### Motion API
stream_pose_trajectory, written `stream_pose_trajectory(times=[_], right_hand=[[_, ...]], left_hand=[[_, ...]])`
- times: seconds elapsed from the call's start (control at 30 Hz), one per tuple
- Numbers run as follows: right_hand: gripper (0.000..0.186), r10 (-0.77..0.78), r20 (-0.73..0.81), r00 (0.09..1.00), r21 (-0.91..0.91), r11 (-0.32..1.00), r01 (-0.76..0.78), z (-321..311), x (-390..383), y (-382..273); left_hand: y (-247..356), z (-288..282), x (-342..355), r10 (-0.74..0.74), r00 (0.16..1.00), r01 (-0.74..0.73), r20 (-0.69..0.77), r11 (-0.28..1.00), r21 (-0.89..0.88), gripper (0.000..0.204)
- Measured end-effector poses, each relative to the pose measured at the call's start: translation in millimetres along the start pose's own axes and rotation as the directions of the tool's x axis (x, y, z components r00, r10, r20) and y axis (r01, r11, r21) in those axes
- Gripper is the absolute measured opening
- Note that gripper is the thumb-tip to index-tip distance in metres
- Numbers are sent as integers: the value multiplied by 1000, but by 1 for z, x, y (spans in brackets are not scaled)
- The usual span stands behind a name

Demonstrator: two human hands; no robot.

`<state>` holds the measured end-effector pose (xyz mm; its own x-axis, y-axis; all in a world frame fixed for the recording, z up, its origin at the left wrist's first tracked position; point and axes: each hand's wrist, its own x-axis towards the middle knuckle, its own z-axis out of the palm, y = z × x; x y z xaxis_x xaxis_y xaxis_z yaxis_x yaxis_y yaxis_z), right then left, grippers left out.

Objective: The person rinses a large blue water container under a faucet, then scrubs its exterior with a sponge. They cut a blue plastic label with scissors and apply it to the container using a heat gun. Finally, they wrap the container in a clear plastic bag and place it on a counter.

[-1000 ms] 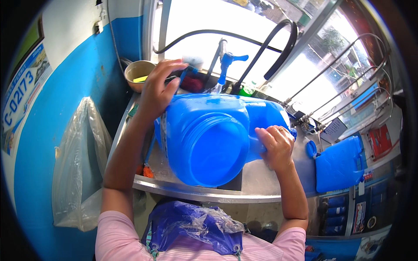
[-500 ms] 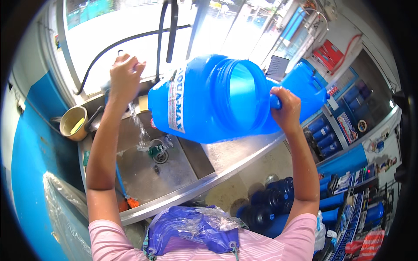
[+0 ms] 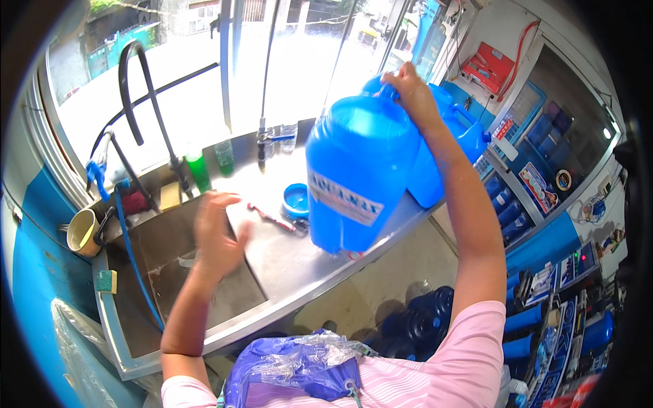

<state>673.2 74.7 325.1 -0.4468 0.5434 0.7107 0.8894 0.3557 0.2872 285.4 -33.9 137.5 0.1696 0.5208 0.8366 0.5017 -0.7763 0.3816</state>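
Observation:
A large blue water jug (image 3: 350, 173) with a wide uncapped mouth sits nearly upright, slightly tilted, at the steel counter's front edge. My right hand (image 3: 412, 95) is closed round the handle beside its mouth. Over the right edge of the sink (image 3: 153, 262), my left hand (image 3: 221, 238) hangs with thumb and fingers apart, holding nothing and a little blurred. Between that hand and the jug lie a round blue cap (image 3: 295, 198) and a slim red-and-white object (image 3: 269, 216) whose kind I cannot make out.
Another blue jug (image 3: 452, 153) stands close behind on the right. Small bottles (image 3: 197, 171) and a tap (image 3: 262, 143) line the window side. A tan pot (image 3: 83, 232), a blue hose (image 3: 129, 248) and a sponge (image 3: 106, 281) are at the left. Dark blue bottles (image 3: 425, 316) lie below the counter.
The jug has gone from tipped sideways over the sink to nearly upright on the counter, further right. My left hand has come down from the window side, and its fingers have spread.

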Motion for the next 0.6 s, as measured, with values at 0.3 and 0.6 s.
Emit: stream_pose_trajectory(times=[0.3, 0.6], right_hand=[[38, -53, 310, 949, 524, 843, -124, 27, -67, 128], [71, 428, 407, 807, 14, 880, -474, -123, -176, 103]], left_hand=[[59, 285, -56, -263, 687, 436, 678, 895, -95, 136], [94, 394, -49, -254, 723, 468, 642, 864, -184, 123]])
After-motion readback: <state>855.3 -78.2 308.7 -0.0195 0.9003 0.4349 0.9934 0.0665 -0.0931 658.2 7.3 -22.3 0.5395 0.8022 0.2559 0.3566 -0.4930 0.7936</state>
